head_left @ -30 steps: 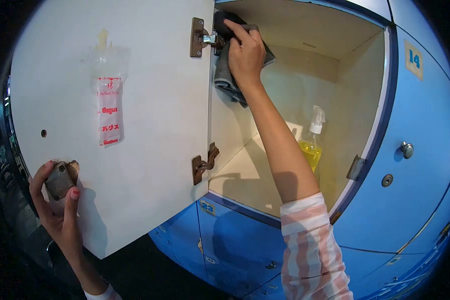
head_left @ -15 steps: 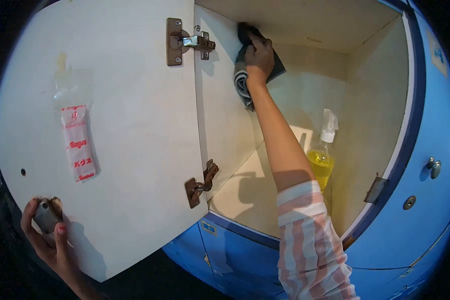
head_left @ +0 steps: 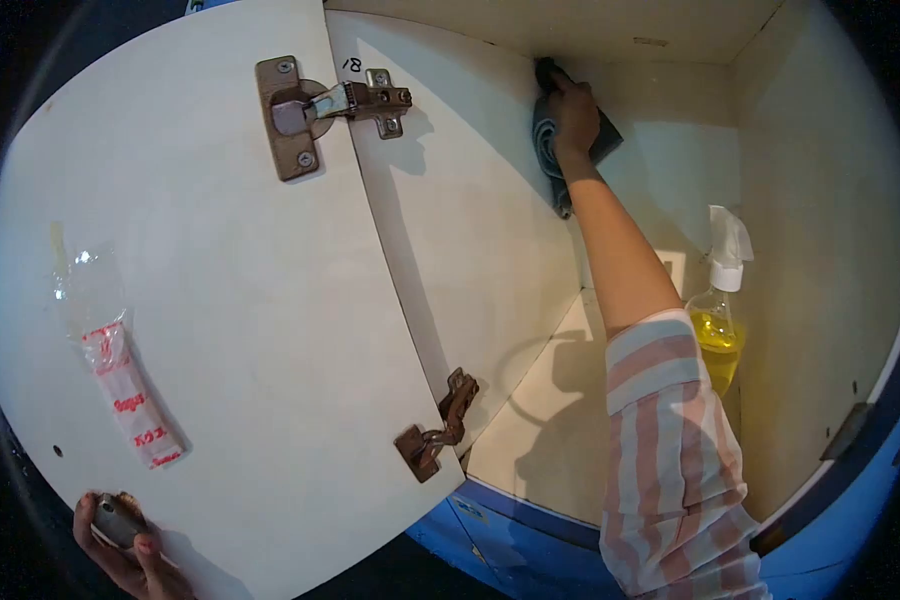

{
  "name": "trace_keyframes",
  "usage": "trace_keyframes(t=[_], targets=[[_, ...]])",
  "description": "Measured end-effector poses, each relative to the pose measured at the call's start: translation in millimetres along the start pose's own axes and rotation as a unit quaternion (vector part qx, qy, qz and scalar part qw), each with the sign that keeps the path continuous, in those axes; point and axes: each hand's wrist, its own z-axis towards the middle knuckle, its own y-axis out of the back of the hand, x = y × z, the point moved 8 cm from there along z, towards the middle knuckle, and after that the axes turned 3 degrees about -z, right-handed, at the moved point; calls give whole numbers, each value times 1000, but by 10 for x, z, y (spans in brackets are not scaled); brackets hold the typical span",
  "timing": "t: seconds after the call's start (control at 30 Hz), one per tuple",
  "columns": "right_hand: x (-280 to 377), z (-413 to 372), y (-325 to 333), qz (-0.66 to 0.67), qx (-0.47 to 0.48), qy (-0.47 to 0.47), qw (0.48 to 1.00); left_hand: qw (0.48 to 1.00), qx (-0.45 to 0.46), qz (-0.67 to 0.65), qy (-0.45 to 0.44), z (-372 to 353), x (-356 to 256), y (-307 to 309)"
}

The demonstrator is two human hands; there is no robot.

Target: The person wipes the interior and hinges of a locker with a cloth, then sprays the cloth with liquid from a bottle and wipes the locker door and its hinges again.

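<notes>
My right hand presses a dark grey cloth into the upper back left corner of the cabinet. The cloth hangs folded below the fingers along the left inner wall. At the lower left, my left hand grips the metal lock on the inner face of the open white door. A spray bottle with yellow liquid stands upright inside the cabinet, right of my right forearm and partly hidden by the sleeve.
Two hinges, an upper and a lower, join the door to the cabinet wall. A packet with red print is stuck on the door. Blue panels lie below the cabinet opening.
The view has moved closer to the cabinet, shifting the door, packet and left hand lower in the frame. My right hand remains in the same corner with the cloth.
</notes>
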Motion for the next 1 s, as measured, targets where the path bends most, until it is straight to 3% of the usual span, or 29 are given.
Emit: trace_keyframes(t=[0.3,0.4,0.47,0.7,0.77,0.83,0.9,1.0], targets=[[-243,112,-202,-54,55,28,997,999,-21,36,20,15,35,73],[-223,122,-224,-73,89,39,993,999,-25,24,5,41,-39,-28],[-250,85,-256,-80,94,25,992,997,14,-59,-55,83,-397,-290],[-318,-255,-28,-68,85,-19,994,995,32,-81,-58,59,-236,-218],[-371,-350,-30,-79,97,-18,992,1000,5,-5,26,65,52,-91],[-385,-434,-19,-84,110,-17,990,999,32,9,-5,44,-70,-128],[-450,-539,-10,-105,150,-66,981,991,45,-103,-66,84,-312,-274],[-490,-694,37,-116,161,-83,977,989,34,-138,-52,52,-304,-252]])
